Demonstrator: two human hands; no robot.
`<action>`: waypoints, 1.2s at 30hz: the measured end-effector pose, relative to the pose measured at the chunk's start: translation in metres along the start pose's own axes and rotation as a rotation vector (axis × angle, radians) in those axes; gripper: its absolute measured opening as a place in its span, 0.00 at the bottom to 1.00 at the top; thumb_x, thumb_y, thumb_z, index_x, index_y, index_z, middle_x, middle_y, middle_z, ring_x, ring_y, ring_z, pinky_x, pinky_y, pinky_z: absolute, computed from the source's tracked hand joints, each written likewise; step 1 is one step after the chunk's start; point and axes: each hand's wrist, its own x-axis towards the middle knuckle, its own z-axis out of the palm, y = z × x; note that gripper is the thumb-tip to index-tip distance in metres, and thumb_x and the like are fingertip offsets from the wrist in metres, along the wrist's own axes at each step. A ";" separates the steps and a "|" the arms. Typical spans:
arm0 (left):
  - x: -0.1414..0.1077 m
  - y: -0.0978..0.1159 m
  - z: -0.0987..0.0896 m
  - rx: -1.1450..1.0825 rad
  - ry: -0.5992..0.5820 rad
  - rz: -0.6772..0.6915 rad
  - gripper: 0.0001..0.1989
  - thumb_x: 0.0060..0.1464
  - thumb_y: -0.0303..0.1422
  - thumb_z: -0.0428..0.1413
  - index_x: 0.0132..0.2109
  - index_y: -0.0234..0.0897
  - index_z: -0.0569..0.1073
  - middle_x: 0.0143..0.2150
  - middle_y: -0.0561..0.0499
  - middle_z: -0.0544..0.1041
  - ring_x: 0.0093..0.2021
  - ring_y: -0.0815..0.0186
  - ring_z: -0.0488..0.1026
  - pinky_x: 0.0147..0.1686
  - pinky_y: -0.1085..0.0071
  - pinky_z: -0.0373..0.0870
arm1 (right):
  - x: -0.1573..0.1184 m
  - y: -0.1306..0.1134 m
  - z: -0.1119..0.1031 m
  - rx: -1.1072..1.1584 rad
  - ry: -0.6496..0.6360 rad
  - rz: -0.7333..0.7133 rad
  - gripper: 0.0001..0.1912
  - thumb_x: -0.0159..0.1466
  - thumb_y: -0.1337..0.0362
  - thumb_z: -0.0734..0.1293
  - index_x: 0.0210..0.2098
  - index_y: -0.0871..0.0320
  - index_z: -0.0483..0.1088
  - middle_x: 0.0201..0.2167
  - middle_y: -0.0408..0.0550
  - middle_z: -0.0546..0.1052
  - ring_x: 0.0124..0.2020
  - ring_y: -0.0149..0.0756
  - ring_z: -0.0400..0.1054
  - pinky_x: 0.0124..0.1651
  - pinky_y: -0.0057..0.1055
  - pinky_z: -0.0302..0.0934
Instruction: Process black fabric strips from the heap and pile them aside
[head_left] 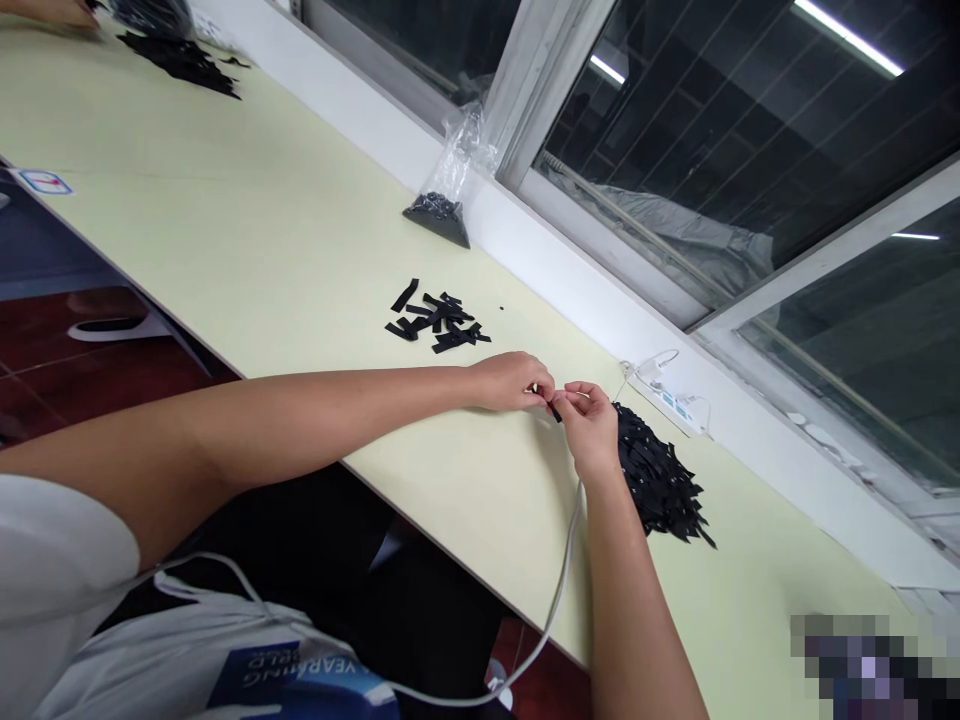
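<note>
Over the pale table [472,480], my left hand [514,381] and my right hand [590,428] meet fingertip to fingertip. Both pinch one small black strip [556,411], whose lower end pokes out between them. Most of the strip is hidden by the fingers. A large heap of black strips [660,475] lies just right of my right hand. Beyond my left forearm is a smaller loose group of black strips [442,322], lying flat.
A clear plastic bag [450,185] with black pieces stands against the wall ledge. A white power strip [667,400] with cables sits behind the heap. A white cable [562,590] crosses below my right hand. At the far left are more black strips [180,62] and another person's arm [49,15].
</note>
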 end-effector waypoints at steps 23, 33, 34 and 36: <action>0.000 0.000 -0.006 0.036 0.028 -0.087 0.07 0.54 0.27 0.57 0.39 0.36 0.77 0.40 0.49 0.79 0.39 0.65 0.73 0.39 0.70 0.64 | -0.005 -0.004 -0.001 -0.007 -0.125 -0.017 0.27 0.48 0.54 0.80 0.40 0.56 0.68 0.37 0.49 0.81 0.39 0.37 0.77 0.46 0.36 0.72; -0.002 0.003 -0.006 0.112 -0.029 -0.037 0.02 0.54 0.27 0.54 0.35 0.37 0.71 0.36 0.49 0.75 0.37 0.65 0.69 0.38 0.68 0.61 | -0.004 0.002 0.001 0.009 -0.130 0.032 0.26 0.47 0.55 0.81 0.38 0.57 0.69 0.36 0.50 0.82 0.38 0.39 0.78 0.48 0.39 0.72; -0.002 0.003 -0.006 0.116 -0.041 -0.036 0.02 0.54 0.27 0.54 0.35 0.37 0.70 0.36 0.49 0.75 0.37 0.64 0.69 0.38 0.68 0.61 | -0.004 0.003 0.001 0.015 -0.137 0.037 0.26 0.46 0.55 0.81 0.38 0.57 0.69 0.36 0.49 0.82 0.38 0.39 0.78 0.48 0.39 0.72; -0.002 0.004 -0.005 0.112 -0.060 -0.038 0.02 0.55 0.27 0.53 0.35 0.37 0.70 0.37 0.48 0.75 0.37 0.64 0.69 0.39 0.68 0.61 | -0.003 0.003 0.001 0.020 -0.146 0.044 0.26 0.46 0.56 0.81 0.38 0.57 0.69 0.36 0.49 0.82 0.38 0.39 0.78 0.48 0.39 0.72</action>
